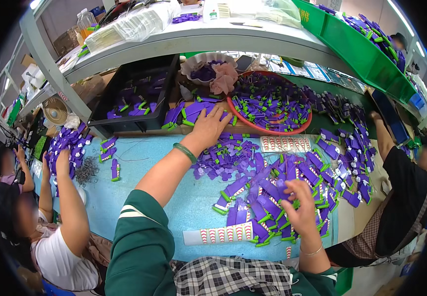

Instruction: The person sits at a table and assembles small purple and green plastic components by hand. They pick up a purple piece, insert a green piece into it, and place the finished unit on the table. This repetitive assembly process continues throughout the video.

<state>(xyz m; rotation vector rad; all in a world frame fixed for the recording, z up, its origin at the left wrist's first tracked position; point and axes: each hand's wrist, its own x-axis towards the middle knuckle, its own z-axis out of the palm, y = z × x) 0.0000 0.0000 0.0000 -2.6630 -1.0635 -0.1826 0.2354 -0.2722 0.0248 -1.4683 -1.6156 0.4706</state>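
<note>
My left hand reaches to the far side of the blue table, fingers spread over a small heap of flat purple pieces with green ends. My right hand hovers at a large loose pile of similar purple and green pieces; its fingers are curved, with the thumb apart. Close to those fingertips is a purple piece, and I see no firm grip on it. Between my hands lies a heap of smaller purple parts. A sticker strip with red curved marks lies near me.
A black tray and a red-rimmed round basket hold purple pieces beneath a white shelf. A green bin slants at upper right. Co-workers sit left and right. A second sticker strip lies by the basket.
</note>
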